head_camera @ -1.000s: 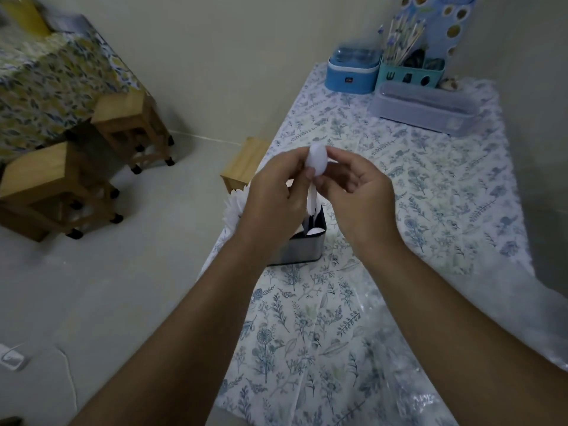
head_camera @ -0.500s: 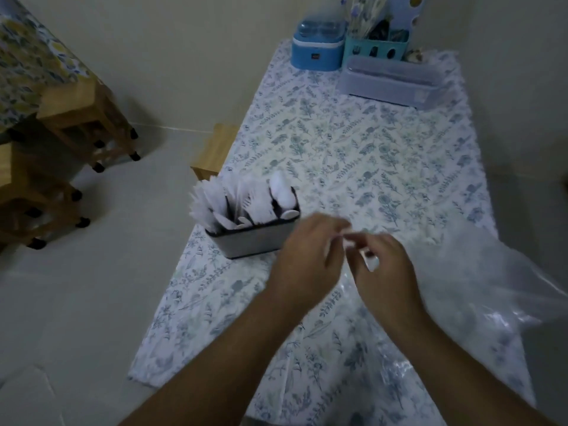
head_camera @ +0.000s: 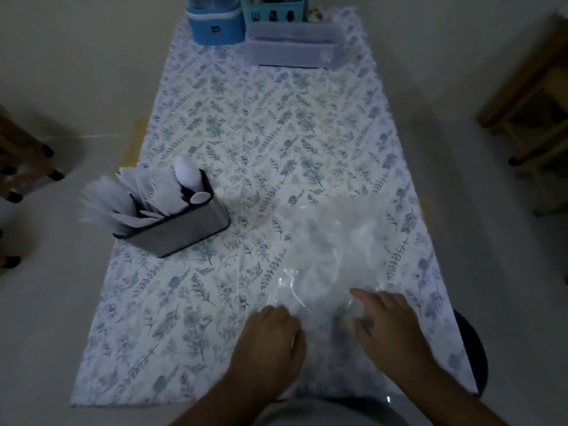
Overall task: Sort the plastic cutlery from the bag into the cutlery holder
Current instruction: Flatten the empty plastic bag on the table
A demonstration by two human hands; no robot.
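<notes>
A metal cutlery holder (head_camera: 181, 230) stands at the table's left side, packed with white plastic cutlery; a white spoon (head_camera: 187, 173) sticks up at its right end. A clear plastic bag (head_camera: 325, 241) lies crumpled on the table's near right. My left hand (head_camera: 270, 339) rests at the bag's near left edge with fingers curled. My right hand (head_camera: 390, 321) lies on the bag's near edge, fingers spread over the plastic. Whether either hand grips the film is unclear. I cannot make out any cutlery inside the bag.
The table wears a blue floral cloth (head_camera: 261, 133). At its far end stand a blue container (head_camera: 215, 20), a teal basket (head_camera: 273, 9) and a clear lidded box (head_camera: 292, 47). Wooden stools (head_camera: 18, 161) sit left, wooden furniture (head_camera: 534, 109) right.
A white spoon held in both hands over the holder a second ago now stands in it. Both hands drew back to the bag near me, and my view swung right.
</notes>
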